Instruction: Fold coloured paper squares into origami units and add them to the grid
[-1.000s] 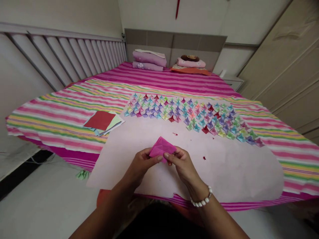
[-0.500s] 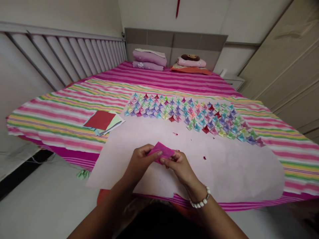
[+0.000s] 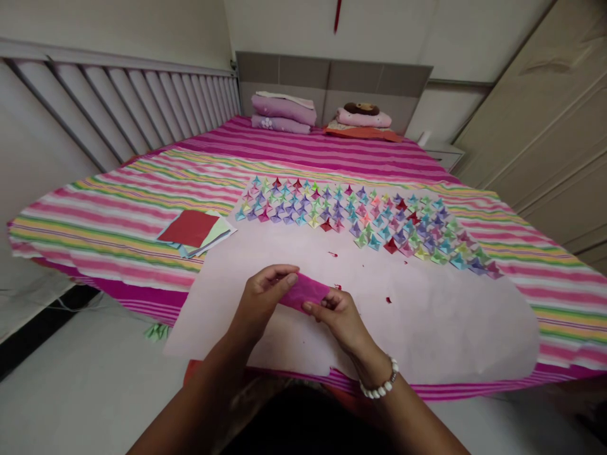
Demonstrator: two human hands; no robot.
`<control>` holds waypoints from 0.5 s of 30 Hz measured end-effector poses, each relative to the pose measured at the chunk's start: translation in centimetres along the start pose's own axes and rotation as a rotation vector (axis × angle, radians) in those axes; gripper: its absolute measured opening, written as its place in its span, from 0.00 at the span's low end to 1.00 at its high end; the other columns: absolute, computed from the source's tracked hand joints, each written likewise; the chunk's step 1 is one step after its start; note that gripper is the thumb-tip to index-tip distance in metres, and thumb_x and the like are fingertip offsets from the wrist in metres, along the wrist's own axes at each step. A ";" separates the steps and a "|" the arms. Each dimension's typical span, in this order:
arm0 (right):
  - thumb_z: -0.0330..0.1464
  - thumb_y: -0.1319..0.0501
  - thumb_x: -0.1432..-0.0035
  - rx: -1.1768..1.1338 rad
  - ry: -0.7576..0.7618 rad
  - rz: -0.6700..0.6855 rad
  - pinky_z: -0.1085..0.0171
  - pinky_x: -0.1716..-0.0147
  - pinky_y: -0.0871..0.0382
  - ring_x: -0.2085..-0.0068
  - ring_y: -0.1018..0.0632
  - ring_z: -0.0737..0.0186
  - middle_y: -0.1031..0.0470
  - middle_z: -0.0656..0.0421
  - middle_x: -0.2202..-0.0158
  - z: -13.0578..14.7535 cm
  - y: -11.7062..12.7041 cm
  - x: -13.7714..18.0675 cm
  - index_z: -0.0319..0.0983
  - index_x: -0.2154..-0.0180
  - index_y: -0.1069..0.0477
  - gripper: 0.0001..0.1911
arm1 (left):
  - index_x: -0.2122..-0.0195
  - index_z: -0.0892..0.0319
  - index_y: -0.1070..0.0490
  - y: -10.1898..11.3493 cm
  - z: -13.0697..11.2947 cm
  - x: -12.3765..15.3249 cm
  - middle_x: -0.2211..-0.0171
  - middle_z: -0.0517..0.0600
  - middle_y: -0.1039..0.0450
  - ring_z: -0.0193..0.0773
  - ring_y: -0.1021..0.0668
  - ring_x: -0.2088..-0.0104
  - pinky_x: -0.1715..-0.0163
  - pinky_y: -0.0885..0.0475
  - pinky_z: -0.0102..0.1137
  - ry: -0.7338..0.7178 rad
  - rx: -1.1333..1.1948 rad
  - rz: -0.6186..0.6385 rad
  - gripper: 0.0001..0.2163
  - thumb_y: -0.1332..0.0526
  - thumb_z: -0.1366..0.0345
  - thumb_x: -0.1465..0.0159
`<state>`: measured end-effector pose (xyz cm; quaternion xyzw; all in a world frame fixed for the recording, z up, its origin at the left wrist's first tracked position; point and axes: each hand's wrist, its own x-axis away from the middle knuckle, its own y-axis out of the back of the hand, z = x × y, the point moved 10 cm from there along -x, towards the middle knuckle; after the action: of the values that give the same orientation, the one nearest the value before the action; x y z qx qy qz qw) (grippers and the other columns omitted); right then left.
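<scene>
A person's left hand (image 3: 260, 299) and right hand (image 3: 342, 318) (a white bracelet (image 3: 380, 391) circles one wrist) grip opposite ends of a folded magenta paper (image 3: 306, 292) above a pale sheet (image 3: 455, 322) on a striped bed (image 3: 95, 208), rows of colorful origami (image 3: 391, 246) lying beyond.
</scene>
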<state>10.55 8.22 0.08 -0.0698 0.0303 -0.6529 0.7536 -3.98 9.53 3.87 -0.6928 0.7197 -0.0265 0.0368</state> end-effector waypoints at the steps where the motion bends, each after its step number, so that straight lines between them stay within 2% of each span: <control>1: 0.39 0.28 0.60 -0.008 0.008 -0.021 0.68 0.80 0.46 0.80 0.39 0.71 0.36 0.66 0.84 0.0 0.3 0.0 0.38 0.77 0.26 0.13 | 0.59 0.57 0.23 0.1 -0.3 0.1 0.62 0.50 0.22 0.40 0.24 0.60 0.59 0.31 0.32 -0.041 -0.004 0.005 0.14 0.31 0.60 0.46; 3: 0.38 0.28 0.59 -0.025 0.025 -0.053 0.68 0.80 0.45 0.80 0.38 0.70 0.35 0.66 0.83 0.0 0.7 -0.1 0.39 0.75 0.24 0.11 | 0.55 0.55 0.26 0.3 -1.1 0.3 0.52 0.52 0.25 0.43 0.26 0.52 0.53 0.33 0.34 -0.144 -0.039 0.023 0.19 0.29 0.63 0.49; 6: 0.37 0.28 0.58 -0.044 0.049 -0.066 0.67 0.79 0.42 0.79 0.36 0.69 0.31 0.64 0.81 0.3 0.8 -0.1 0.40 0.73 0.23 0.10 | 0.57 0.55 0.26 0.0 -1.9 0.7 0.45 0.55 0.31 0.47 0.30 0.44 0.49 0.34 0.36 -0.265 -0.123 0.069 0.18 0.28 0.66 0.50; 15: 0.37 0.29 0.55 -0.025 0.068 -0.057 0.66 0.78 0.40 0.78 0.33 0.68 0.27 0.62 0.79 0.7 0.8 -0.1 0.40 0.73 0.22 0.08 | 0.58 0.55 0.25 -0.7 -2.2 0.9 0.42 0.57 0.36 0.49 0.33 0.41 0.42 0.38 0.42 -0.337 -0.165 0.135 0.15 0.29 0.65 0.48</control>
<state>11.39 8.48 0.62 -0.0579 0.0621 -0.6756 0.7323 -3.51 8.53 6.15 -0.6384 0.7477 0.1515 0.1016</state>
